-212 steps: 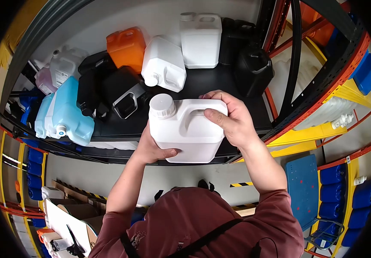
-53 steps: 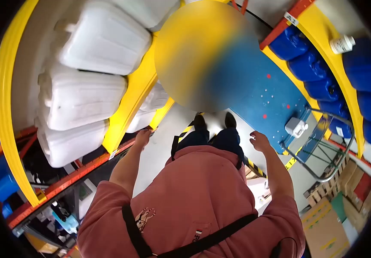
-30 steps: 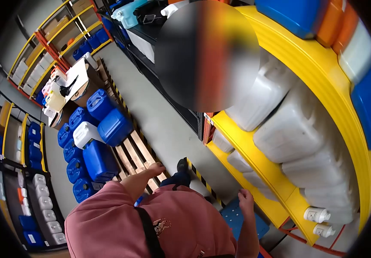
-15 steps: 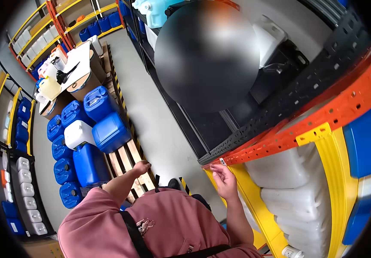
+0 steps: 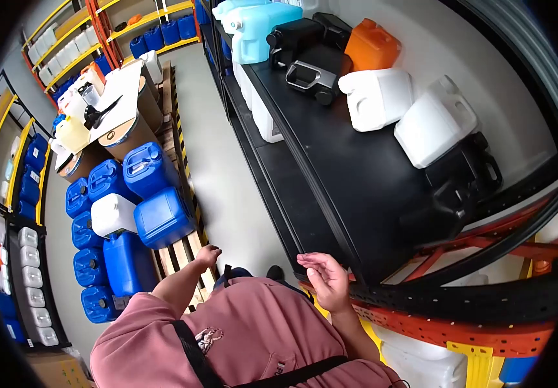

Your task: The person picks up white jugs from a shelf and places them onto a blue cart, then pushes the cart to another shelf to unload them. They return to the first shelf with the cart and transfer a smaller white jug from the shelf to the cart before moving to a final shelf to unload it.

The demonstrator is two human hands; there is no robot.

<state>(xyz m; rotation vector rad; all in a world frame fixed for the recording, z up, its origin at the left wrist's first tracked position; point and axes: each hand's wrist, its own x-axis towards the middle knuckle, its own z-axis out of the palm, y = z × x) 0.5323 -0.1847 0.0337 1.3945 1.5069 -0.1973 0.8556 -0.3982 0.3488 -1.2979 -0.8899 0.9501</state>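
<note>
My right hand is raised beside the front edge of the black shelf. Its fingers are loosely bent, the thumb stands apart, and nothing is in it. Further left, my left hand hangs over the pallet with its fingers curled in; no object shows in it. Nearest to that hand are a blue jerrycan lying on its side and a tall blue jerrycan. Between other blue jerrycans sits a white one. Neither hand touches any of these.
On the black shelf lie white canisters, black canisters, an orange canister and a light-blue canister. An orange perforated beam runs at the right. Cardboard drums stand behind the jerrycans. Racks line the left.
My view has turned, so the black shelf and its canisters now show fully; a blurred round patch covered them before. Both hands stay empty-looking and shift slightly left in view.
</note>
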